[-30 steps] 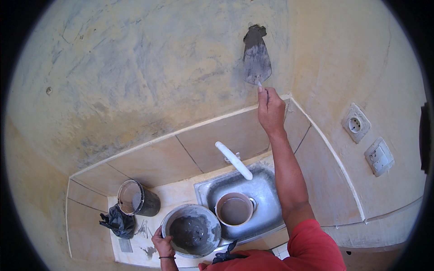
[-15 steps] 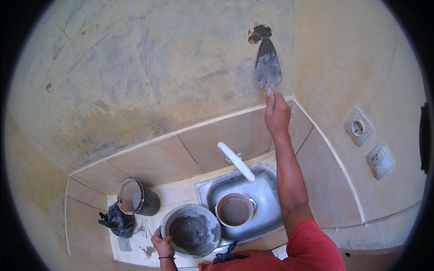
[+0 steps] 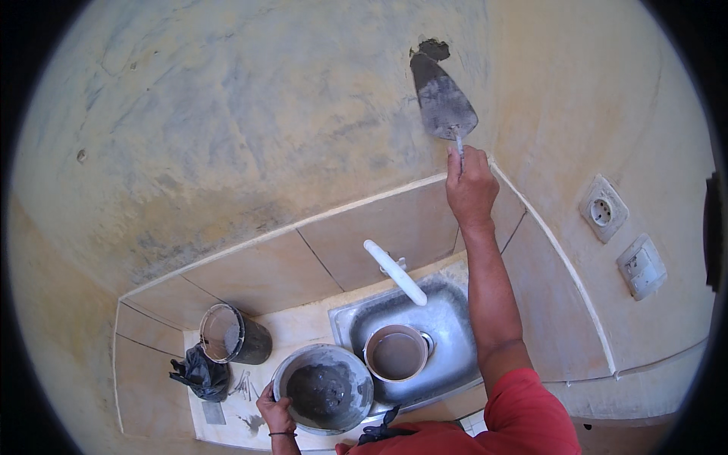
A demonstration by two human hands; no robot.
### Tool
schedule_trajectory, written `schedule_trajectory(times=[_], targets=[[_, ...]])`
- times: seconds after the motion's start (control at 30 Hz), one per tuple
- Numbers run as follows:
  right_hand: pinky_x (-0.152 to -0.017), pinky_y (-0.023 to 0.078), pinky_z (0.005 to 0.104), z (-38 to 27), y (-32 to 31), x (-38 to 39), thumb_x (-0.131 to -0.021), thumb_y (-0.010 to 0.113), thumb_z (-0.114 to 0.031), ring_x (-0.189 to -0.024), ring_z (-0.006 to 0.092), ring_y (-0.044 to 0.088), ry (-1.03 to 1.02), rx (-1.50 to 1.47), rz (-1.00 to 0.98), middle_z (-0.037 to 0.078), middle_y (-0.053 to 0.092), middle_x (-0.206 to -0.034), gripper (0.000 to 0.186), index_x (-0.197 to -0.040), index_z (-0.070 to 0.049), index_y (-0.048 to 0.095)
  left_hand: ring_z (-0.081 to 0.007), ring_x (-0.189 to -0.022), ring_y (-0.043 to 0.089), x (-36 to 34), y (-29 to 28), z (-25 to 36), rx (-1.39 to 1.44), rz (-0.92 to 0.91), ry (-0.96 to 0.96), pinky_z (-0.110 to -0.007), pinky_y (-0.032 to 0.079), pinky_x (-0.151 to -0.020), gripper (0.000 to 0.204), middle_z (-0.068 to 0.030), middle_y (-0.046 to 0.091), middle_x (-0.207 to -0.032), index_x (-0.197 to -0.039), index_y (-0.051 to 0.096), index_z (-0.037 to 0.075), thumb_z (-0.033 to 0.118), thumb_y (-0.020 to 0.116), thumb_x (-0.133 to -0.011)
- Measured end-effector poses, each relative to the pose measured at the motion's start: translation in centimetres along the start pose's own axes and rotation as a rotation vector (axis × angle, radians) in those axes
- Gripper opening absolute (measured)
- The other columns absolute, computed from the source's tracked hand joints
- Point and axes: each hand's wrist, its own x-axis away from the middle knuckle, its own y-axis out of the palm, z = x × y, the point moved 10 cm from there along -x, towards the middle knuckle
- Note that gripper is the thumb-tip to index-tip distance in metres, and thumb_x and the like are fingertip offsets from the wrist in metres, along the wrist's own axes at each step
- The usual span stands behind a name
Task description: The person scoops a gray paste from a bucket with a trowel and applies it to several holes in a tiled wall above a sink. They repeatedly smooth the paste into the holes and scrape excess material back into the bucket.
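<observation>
My right hand is raised and closed round the handle of a trowel. The blade points up the plastered wall, its darker tip just below a dark, rough patch of mortar. Whether the tip touches the wall I cannot tell. Lower down, my left hand grips the left rim of a round grey basin. Wet dark mortar lies in its bottom. The basin sits on the counter, against the left side of the sink.
A metal sink holds a round container of murky liquid under a white faucet. Left stand a dark bucket and a black plastic bag. On the right wall are a socket and a switch.
The trowel blade has tilted, its tip swinging left and its handle end shifting slightly right and lower. My left hand stays on the basin rim.
</observation>
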Motion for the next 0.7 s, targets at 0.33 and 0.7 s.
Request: schedule_trajectory(times=[0.33, 0.7], targets=[[-0.065, 0.051, 0.0507, 2.9, -0.3, 0.9, -0.100, 0.063, -0.025, -0.076, 0.0403, 0.066, 0.145, -0.151, -0.016, 0.019, 0.066, -0.087, 0.023, -0.097, -0.003, 0.067, -0.0241, -0.094, 0.072, -0.4, -0.3, -0.7, -0.022, 0.000, 0.003, -0.034, 0.055, -0.092, 0.063, -0.0145, 0.074, -0.108, -0.120, 0.066, -0.012, -0.016, 0.053, -0.059], [-0.062, 0.048, 0.0489, 3.3, 1.6, -1.5, -0.102, 0.059, -0.028, -0.070, 0.0422, 0.065, 0.196, -0.362, -0.098, 0.021, 0.066, -0.079, 0.028, -0.092, -0.002, 0.065, -0.0242, -0.094, 0.072, 0.1, -0.3, -0.3, -0.074, -0.011, -0.005, -0.034, 0.055, -0.092, 0.062, -0.0151, 0.074, -0.109, -0.120, 0.066, -0.012, -0.015, 0.054, -0.059]])
